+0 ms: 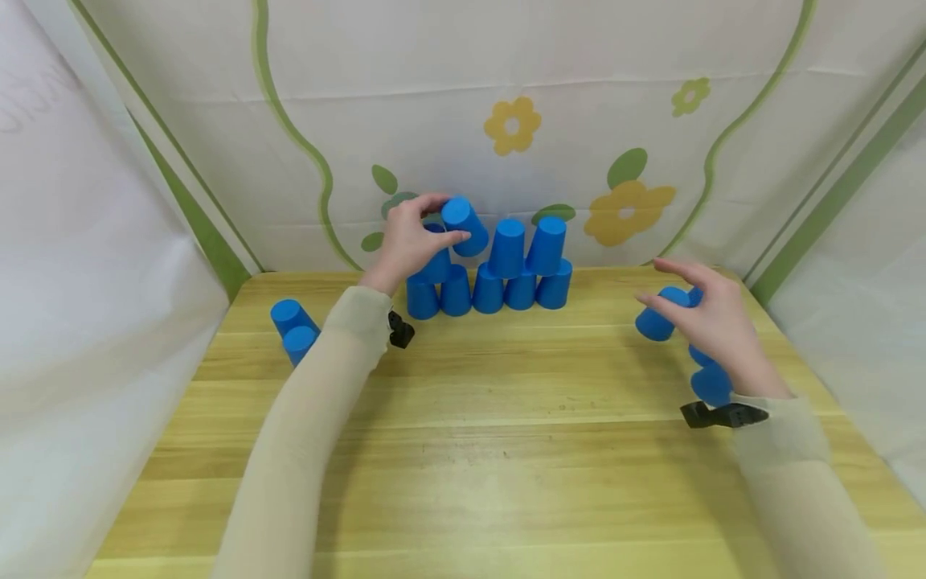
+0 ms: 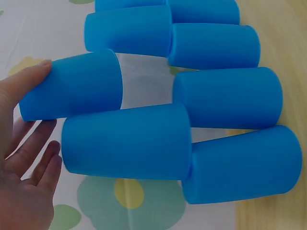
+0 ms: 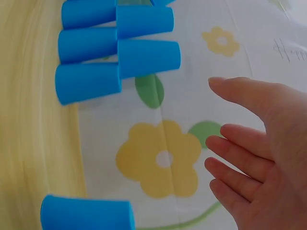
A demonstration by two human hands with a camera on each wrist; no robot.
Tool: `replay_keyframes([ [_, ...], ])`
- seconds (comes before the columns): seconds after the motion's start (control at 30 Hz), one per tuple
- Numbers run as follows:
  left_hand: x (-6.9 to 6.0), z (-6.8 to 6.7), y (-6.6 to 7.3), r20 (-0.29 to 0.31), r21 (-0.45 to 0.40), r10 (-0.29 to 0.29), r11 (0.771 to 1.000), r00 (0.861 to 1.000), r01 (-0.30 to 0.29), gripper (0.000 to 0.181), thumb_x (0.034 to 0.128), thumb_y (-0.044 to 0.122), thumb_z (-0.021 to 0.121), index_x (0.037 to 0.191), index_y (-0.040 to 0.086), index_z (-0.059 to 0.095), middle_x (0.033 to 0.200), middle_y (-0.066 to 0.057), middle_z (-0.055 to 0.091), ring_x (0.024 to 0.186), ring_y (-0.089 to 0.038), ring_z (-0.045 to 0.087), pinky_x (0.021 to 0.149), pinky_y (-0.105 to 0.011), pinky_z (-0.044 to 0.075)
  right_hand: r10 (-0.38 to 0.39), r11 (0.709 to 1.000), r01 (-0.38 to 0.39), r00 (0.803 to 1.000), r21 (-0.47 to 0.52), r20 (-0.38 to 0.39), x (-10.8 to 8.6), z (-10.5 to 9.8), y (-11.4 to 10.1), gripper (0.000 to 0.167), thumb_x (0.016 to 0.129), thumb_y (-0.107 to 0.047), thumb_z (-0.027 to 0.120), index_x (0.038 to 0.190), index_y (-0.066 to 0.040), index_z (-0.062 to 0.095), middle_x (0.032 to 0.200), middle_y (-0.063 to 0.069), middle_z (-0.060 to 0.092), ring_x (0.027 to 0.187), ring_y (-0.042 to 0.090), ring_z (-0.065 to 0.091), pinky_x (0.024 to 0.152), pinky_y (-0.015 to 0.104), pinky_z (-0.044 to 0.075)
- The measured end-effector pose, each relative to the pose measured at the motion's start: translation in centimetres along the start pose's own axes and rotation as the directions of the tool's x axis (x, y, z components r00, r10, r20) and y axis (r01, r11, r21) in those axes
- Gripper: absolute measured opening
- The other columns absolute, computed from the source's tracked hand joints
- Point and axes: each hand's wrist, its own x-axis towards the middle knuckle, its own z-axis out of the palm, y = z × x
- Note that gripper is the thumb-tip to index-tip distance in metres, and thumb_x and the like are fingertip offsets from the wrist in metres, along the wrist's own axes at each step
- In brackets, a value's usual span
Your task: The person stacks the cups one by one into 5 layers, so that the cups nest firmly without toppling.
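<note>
Upside-down blue cups stand in two tiers at the back of the table: several in the bottom row (image 1: 488,289), and an upper row with one cup (image 1: 436,265) at the left and two (image 1: 506,251) further right. My left hand (image 1: 407,245) pinches another blue cup (image 1: 463,227) between thumb and fingers, slightly tilted, over the gap in the upper row. In the left wrist view this held cup (image 2: 76,86) is close beside the upper left cup (image 2: 127,141). My right hand (image 1: 716,318) hovers with fingers spread and holds nothing, near a loose blue cup (image 1: 657,318).
More blue cups (image 1: 712,384) stand at the right, partly hidden under my right hand. Two blue cups (image 1: 288,314) are at the left, beside my left forearm. A white curtain with printed flowers (image 1: 512,126) rises behind the wooden table (image 1: 463,450).
</note>
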Motion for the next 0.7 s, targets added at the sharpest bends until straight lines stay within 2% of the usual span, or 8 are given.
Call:
replay_keyframes([
  [0.23, -0.1, 0.8, -0.4, 0.036, 0.105, -0.01, 0.994, 0.999, 0.006, 0.062, 0.0876, 0.035, 0.083, 0.14, 0.011, 0.061, 0.133, -0.005, 0.063, 0.124, -0.026, 0.051, 0.1, -0.039, 0.048, 0.018, 0.999, -0.017, 1.0, -0.043, 0.008, -1.3, -1.3, 1.9, 0.062, 0.093, -0.037, 0.077, 0.146, -0.011, 0.057, 0.141, 0.019, 0.057, 0.135, 0.046, 0.043, 0.104, 0.07, 0.033],
  [0.3, -0.2, 1.0, -0.5, 0.049, 0.132, -0.015, 0.991, 0.999, 0.009, 0.062, 0.0876, 0.037, 0.083, 0.14, 0.012, 0.061, 0.134, -0.006, 0.062, 0.124, -0.026, 0.048, 0.098, -0.041, 0.048, 0.03, 0.997, -0.029, 0.999, -0.068, 0.013, -1.7, -1.7, 2.3, 0.063, 0.093, -0.038, 0.077, 0.145, -0.009, 0.057, 0.14, 0.02, 0.057, 0.132, 0.048, 0.044, 0.101, 0.069, 0.036],
  [0.43, -0.3, 1.5, -0.8, 0.065, 0.158, -0.009, 0.988, 0.998, -0.002, 0.062, 0.0875, 0.037, 0.083, 0.14, 0.011, 0.062, 0.134, -0.006, 0.061, 0.123, -0.027, 0.047, 0.097, -0.041, 0.049, 0.073, 0.995, -0.071, 0.997, -0.074, 0.032, -2.6, -2.4, 2.9, 0.065, 0.094, -0.04, 0.076, 0.145, -0.005, 0.056, 0.144, 0.023, 0.054, 0.128, 0.051, 0.045, 0.095, 0.069, 0.038],
  [0.57, -0.1, 1.8, -1.1, 0.067, 0.176, 0.009, 0.984, 0.998, -0.021, 0.061, 0.0873, 0.037, 0.083, 0.138, 0.01, 0.063, 0.133, -0.007, 0.063, 0.123, -0.027, 0.047, 0.098, -0.042, 0.048, 0.13, 0.991, -0.128, 0.99, -0.045, 0.047, -3.5, -3.1, 3.5, 0.067, 0.095, -0.041, 0.074, 0.147, -0.005, 0.053, 0.148, 0.025, 0.048, 0.132, 0.054, 0.04, 0.097, 0.074, 0.035],
  [0.7, 0.0, 1.9, -1.1, 0.088, 0.202, 0.01, 0.979, 0.996, -0.028, 0.061, 0.0865, 0.038, 0.084, 0.136, 0.009, 0.065, 0.132, -0.007, 0.064, 0.123, -0.028, 0.047, 0.099, -0.044, 0.046, 0.148, 0.988, -0.146, 0.988, -0.048, 0.052, -4.4, -3.9, 4.0, 0.067, 0.096, -0.041, 0.073, 0.148, -0.005, 0.053, 0.147, 0.026, 0.049, 0.134, 0.055, 0.038, 0.097, 0.078, 0.032],
])
